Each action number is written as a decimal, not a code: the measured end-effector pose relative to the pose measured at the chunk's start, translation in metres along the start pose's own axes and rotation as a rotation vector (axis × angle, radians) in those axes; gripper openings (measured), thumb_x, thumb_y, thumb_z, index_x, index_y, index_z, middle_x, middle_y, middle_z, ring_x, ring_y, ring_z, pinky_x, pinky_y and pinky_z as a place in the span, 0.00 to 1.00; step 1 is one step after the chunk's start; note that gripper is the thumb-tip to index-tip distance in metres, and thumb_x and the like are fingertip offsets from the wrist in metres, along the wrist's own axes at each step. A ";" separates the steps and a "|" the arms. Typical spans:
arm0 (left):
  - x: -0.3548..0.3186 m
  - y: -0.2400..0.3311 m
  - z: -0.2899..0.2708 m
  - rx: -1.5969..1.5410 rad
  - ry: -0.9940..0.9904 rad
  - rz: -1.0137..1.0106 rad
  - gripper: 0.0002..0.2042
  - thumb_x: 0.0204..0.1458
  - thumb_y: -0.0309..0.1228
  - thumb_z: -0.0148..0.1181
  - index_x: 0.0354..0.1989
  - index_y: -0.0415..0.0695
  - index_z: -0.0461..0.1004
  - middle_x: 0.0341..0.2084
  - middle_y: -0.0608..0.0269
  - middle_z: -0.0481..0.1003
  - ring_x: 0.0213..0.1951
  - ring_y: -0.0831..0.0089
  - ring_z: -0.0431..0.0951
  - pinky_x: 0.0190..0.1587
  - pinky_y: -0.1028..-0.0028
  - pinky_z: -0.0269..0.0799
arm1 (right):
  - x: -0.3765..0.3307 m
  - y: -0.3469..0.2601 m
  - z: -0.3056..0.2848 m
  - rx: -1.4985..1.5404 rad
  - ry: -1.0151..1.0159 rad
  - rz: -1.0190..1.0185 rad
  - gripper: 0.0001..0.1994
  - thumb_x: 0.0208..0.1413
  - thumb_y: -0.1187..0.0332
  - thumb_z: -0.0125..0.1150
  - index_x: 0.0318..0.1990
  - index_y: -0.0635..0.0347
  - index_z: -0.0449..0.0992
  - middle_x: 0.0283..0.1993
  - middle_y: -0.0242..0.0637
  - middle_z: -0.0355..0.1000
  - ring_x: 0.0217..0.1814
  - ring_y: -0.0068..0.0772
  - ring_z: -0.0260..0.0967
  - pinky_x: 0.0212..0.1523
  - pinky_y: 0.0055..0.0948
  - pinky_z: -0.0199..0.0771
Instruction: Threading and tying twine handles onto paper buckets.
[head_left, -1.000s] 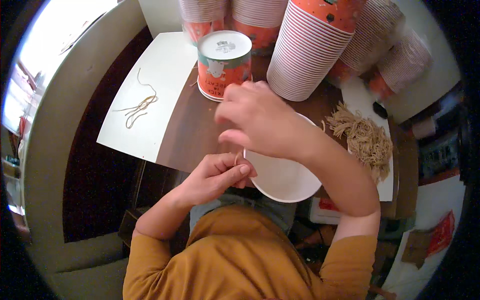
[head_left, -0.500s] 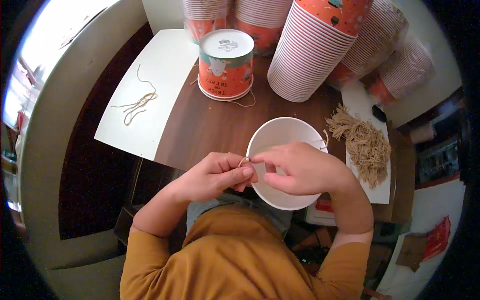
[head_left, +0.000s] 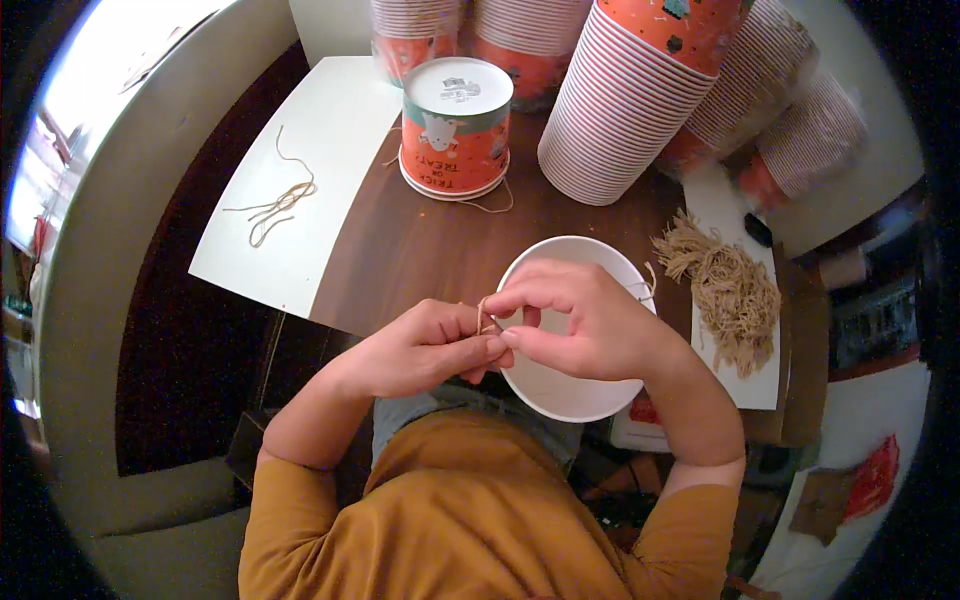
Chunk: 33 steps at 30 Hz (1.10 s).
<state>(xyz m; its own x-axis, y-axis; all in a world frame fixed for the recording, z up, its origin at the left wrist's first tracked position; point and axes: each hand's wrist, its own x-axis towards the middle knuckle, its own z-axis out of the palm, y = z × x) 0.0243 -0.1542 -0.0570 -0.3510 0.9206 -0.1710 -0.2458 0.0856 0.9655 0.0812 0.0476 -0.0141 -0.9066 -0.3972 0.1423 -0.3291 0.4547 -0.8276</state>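
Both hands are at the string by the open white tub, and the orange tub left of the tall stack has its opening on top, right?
No: the orange tub stands upside down, its white bottom on top, as the head view shows. The left hand and right hand are at the string by the open white tub.

Illumination: moderate, uneven. An overexposed bright area (head_left: pixel 110 60) at 10 o'clock shows washed-out detail. The desk (head_left: pixel 420 250) is evenly lit on top; the space beneath it, at 8 o'clock, falls into deep shadow. Focus: the left hand (head_left: pixel 425 345) and right hand (head_left: pixel 585 315) are fairly clear; fine detail between the fingertips is soft. Wrapped cups (head_left: pixel 805 140) at 2 o'clock appear hazy. Distortion: straight edges bow toward the rim; the corners are black.
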 end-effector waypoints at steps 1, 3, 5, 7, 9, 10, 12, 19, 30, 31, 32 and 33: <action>0.000 0.000 0.000 0.005 0.004 0.000 0.13 0.60 0.37 0.50 0.35 0.38 0.74 0.26 0.72 0.72 0.28 0.85 0.68 0.31 0.83 0.66 | 0.000 -0.002 0.001 0.000 -0.002 -0.001 0.11 0.46 0.73 0.61 0.39 0.64 0.76 0.34 0.38 0.72 0.35 0.32 0.70 0.36 0.26 0.71; 0.000 0.000 0.001 0.010 0.008 -0.001 0.13 0.60 0.36 0.50 0.36 0.38 0.74 0.27 0.72 0.72 0.29 0.85 0.69 0.32 0.83 0.66 | 0.001 -0.006 0.005 -0.039 0.061 0.040 0.08 0.46 0.74 0.61 0.36 0.64 0.77 0.31 0.37 0.73 0.32 0.33 0.71 0.35 0.28 0.70; 0.002 0.002 0.003 -0.001 0.025 -0.031 0.13 0.60 0.36 0.50 0.37 0.38 0.74 0.28 0.71 0.72 0.29 0.85 0.69 0.33 0.83 0.67 | 0.001 -0.007 0.010 -0.148 0.077 0.041 0.07 0.46 0.75 0.60 0.34 0.64 0.76 0.29 0.37 0.72 0.30 0.35 0.71 0.33 0.29 0.70; 0.004 -0.002 0.002 -0.051 0.014 -0.016 0.13 0.60 0.35 0.50 0.39 0.37 0.74 0.28 0.70 0.73 0.30 0.85 0.70 0.34 0.83 0.68 | 0.000 -0.008 0.011 -0.255 0.092 0.042 0.05 0.47 0.76 0.60 0.33 0.64 0.75 0.27 0.37 0.71 0.29 0.37 0.70 0.32 0.31 0.70; 0.005 -0.006 0.001 -0.102 0.004 -0.001 0.13 0.60 0.35 0.50 0.40 0.37 0.74 0.28 0.70 0.73 0.30 0.85 0.70 0.34 0.83 0.69 | -0.004 -0.013 0.012 -0.559 0.171 -0.141 0.03 0.47 0.77 0.58 0.31 0.62 0.72 0.26 0.38 0.69 0.27 0.40 0.68 0.27 0.34 0.68; 0.006 -0.008 0.002 -0.159 0.096 0.032 0.13 0.60 0.35 0.50 0.42 0.37 0.74 0.27 0.69 0.73 0.30 0.84 0.71 0.33 0.83 0.69 | -0.007 -0.016 0.012 -0.559 0.172 -0.139 0.03 0.47 0.77 0.58 0.31 0.62 0.72 0.26 0.38 0.69 0.27 0.40 0.68 0.27 0.34 0.68; 0.008 -0.010 0.004 -0.254 0.219 0.086 0.13 0.60 0.33 0.51 0.45 0.37 0.73 0.27 0.68 0.74 0.30 0.83 0.74 0.34 0.82 0.71 | -0.015 -0.022 0.013 -0.699 0.249 -0.167 0.05 0.47 0.79 0.58 0.31 0.62 0.69 0.26 0.38 0.66 0.25 0.41 0.66 0.25 0.35 0.67; 0.003 -0.018 0.021 -0.138 0.246 0.214 0.09 0.57 0.28 0.54 0.43 0.37 0.75 0.31 0.63 0.77 0.32 0.82 0.75 0.35 0.81 0.72 | -0.052 -0.045 0.053 -0.650 0.407 0.002 0.07 0.46 0.74 0.59 0.31 0.60 0.67 0.27 0.37 0.64 0.23 0.33 0.68 0.21 0.31 0.70; -0.003 -0.005 0.012 -0.099 0.078 0.100 0.13 0.50 0.21 0.59 0.46 0.37 0.72 0.27 0.70 0.74 0.32 0.86 0.72 0.35 0.84 0.67 | -0.034 -0.023 0.048 -0.316 0.513 0.086 0.06 0.52 0.75 0.56 0.35 0.61 0.65 0.26 0.44 0.69 0.26 0.48 0.71 0.25 0.39 0.71; -0.003 -0.006 0.010 -0.129 0.052 0.092 0.13 0.50 0.20 0.58 0.46 0.37 0.71 0.28 0.69 0.74 0.33 0.85 0.72 0.36 0.83 0.68 | -0.033 -0.023 0.048 -0.315 0.510 0.081 0.06 0.52 0.75 0.56 0.35 0.61 0.65 0.26 0.44 0.69 0.26 0.48 0.71 0.25 0.39 0.71; -0.004 -0.006 0.008 -0.129 0.057 0.094 0.13 0.50 0.20 0.58 0.46 0.37 0.71 0.28 0.69 0.74 0.33 0.85 0.72 0.36 0.83 0.68 | -0.033 -0.023 0.048 -0.319 0.508 0.087 0.05 0.53 0.75 0.56 0.34 0.61 0.66 0.26 0.44 0.69 0.26 0.48 0.71 0.25 0.39 0.71; -0.004 -0.006 0.005 -0.122 0.025 0.135 0.13 0.50 0.19 0.57 0.46 0.36 0.71 0.30 0.68 0.74 0.34 0.84 0.73 0.38 0.82 0.69 | -0.032 -0.023 0.049 -0.324 0.506 0.093 0.05 0.53 0.74 0.56 0.34 0.60 0.66 0.25 0.44 0.69 0.26 0.47 0.71 0.25 0.39 0.71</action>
<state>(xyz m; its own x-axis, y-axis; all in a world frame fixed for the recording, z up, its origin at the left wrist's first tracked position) 0.0322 -0.1562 -0.0612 -0.4106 0.9106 -0.0478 -0.3025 -0.0866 0.9492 0.1311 0.0110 -0.0256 -0.9222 0.0479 0.3838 -0.2343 0.7203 -0.6529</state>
